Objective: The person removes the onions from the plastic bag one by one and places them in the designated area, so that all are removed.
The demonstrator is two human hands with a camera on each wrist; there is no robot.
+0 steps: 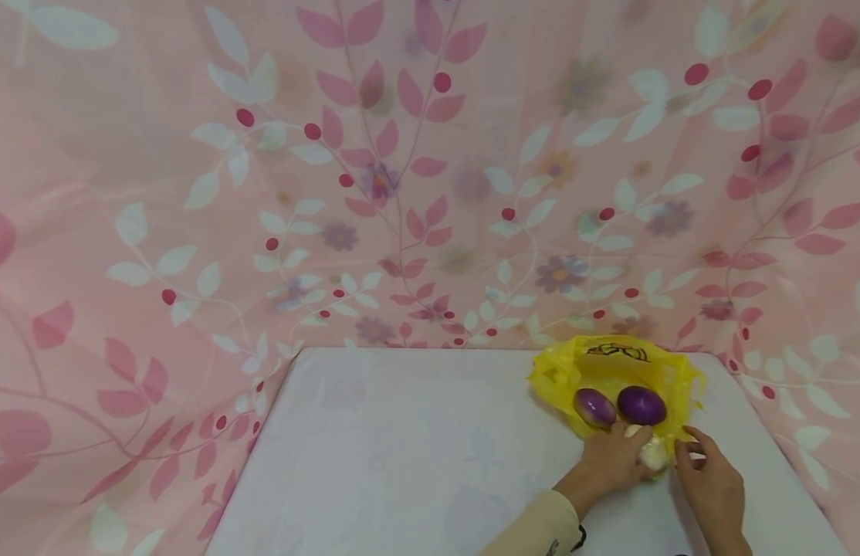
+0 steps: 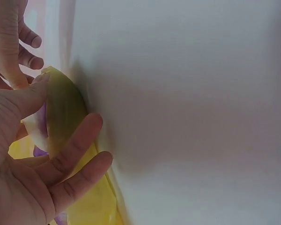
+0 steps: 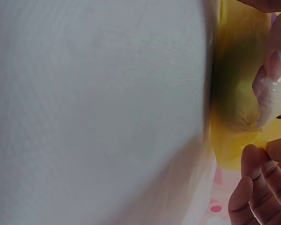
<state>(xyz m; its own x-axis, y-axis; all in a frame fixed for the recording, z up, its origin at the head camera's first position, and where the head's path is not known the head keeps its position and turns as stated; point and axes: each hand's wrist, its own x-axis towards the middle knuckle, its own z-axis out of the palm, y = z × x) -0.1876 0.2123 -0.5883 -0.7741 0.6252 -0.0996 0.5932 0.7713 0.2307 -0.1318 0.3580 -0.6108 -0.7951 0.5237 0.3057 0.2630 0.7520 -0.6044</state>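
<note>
A pink leaf-patterned curtain (image 1: 402, 170) surrounds the scene, and below it the white bench (image 1: 416, 448) carries everything we are working with. Toward the bench's far right corner lies the yellow plastic bag (image 1: 614, 367), its mouth spread open toward us, with two purple onions (image 1: 641, 405) resting on its film side by side, the paler one on the left (image 1: 594, 407).

Our left hand (image 1: 611, 459) lies at the near edge of the bag, its fingers (image 2: 75, 143) curled over a pale, whitish lump (image 1: 654, 454) wrapped in the film; the left wrist view shows the thumb and fingers cupping it through the yellow plastic. Our right hand (image 1: 711, 483) sits just beside it on the right, and its fingers (image 3: 257, 164) pinch a fold of the bag's edge (image 3: 246, 136) between thumb and forefinger.

We judge that the work in hand is freeing or seating that pale piece in the bag. To do it well, we should keep the right pinch steady so the film stays taut, and let the left fingers move the lump gently, since thin plastic tears easily and the round onions close by could roll off the bag.
</note>
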